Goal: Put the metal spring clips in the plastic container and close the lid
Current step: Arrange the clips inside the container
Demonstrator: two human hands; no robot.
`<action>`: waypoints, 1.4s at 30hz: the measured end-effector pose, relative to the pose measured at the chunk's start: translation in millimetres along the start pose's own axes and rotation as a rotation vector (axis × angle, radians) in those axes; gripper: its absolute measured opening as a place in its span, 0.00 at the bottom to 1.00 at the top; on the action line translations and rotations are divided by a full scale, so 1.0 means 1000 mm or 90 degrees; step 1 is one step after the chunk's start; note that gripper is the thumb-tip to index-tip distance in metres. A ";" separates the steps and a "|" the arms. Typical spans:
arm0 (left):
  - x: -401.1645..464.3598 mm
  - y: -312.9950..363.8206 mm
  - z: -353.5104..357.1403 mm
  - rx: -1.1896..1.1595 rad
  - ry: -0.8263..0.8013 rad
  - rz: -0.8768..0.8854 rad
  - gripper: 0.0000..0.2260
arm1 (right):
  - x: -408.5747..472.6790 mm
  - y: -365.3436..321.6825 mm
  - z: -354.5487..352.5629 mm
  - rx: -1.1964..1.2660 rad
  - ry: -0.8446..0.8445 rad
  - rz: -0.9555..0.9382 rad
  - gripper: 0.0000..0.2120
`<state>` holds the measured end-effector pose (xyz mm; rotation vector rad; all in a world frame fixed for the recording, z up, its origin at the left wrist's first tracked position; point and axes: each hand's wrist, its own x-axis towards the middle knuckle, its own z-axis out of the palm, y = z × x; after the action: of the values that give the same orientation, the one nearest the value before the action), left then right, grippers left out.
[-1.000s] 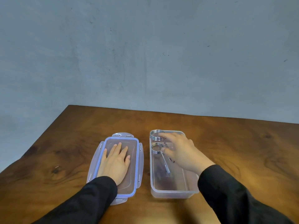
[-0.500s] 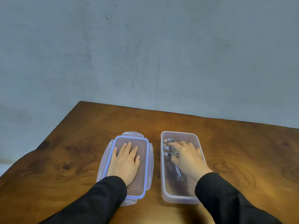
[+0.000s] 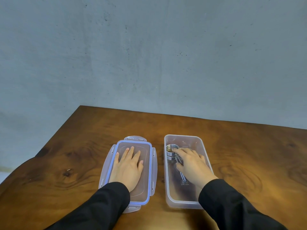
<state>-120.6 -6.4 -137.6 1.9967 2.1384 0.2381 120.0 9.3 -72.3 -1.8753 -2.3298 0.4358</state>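
A clear plastic container (image 3: pixel 203 146) stands open on the wooden table. Inside it, at the far left, lie metal spring clips (image 3: pixel 171 151) with coiled rings and thin wire arms. My right hand (image 3: pixel 193 165) reaches into the container and its fingers rest on the clips' arms; whether it grips them I cannot tell. The lid (image 3: pixel 150 173), clear with a blue seal and side latches, lies flat to the left of the container. My left hand (image 3: pixel 127 168) lies flat on the lid, fingers spread, holding nothing.
The brown wooden table (image 3: pixel 249 155) runs back to a grey wall (image 3: pixel 149 55). Its left edge slants from the far corner toward me. Both arms wear black sleeves.
The camera has tilted, so the table sits lower in view. My right hand has drawn back slightly inside the container and the two coils now sit stacked together. The left hand stays on the lid.
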 end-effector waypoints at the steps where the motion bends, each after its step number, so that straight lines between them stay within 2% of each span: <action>1: 0.000 0.000 0.000 0.000 0.000 0.000 0.25 | 0.000 0.000 0.000 -0.002 -0.001 -0.001 0.25; 21: 0.000 -0.001 0.001 -0.005 0.004 0.004 0.25 | 0.005 -0.006 -0.003 -0.007 0.010 0.022 0.21; 33: 0.000 -0.001 0.001 0.001 0.003 0.001 0.25 | 0.012 -0.010 0.006 -0.030 0.028 0.036 0.14; 42: 0.001 -0.004 0.003 0.001 0.007 0.007 0.25 | 0.020 -0.013 0.008 -0.069 0.047 0.046 0.15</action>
<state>-123.5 -5.4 -141.3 2.0125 2.1358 0.2511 100.9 24.8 -77.3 -1.9933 -2.2865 0.2463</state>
